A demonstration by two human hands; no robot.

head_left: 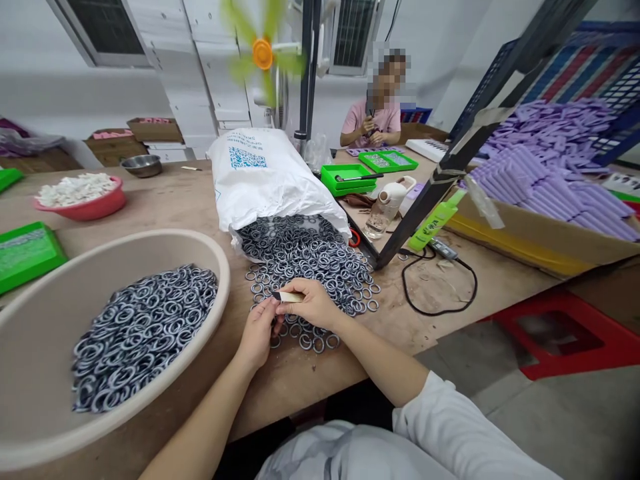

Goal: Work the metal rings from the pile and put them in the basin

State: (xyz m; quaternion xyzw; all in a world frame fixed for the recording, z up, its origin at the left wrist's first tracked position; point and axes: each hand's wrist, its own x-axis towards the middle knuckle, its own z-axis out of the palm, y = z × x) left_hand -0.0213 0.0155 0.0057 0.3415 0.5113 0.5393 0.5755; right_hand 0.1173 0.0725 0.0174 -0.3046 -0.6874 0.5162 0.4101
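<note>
My right hand (313,305) is closed around a small cream-coloured tool with a dark tip (291,297); its exact kind is unclear. Close against it, my left hand (259,331) is pinched shut, with a bit of something dark showing between the fingers. Both hands are over a pile of grey rings (320,263) that spills from the mouth of a white sack (285,180). Left of my hands, a large beige basin (223,267) holds a heap of similar grey rings (145,333).
A dark metal post (425,193) slants up at the right, near a green bottle (435,220) and a looped black cable (405,287). Green trays (347,179), a clear jug (383,213) and a red bowl of white pieces (100,208) stand around. A co-worker (373,120) sits across.
</note>
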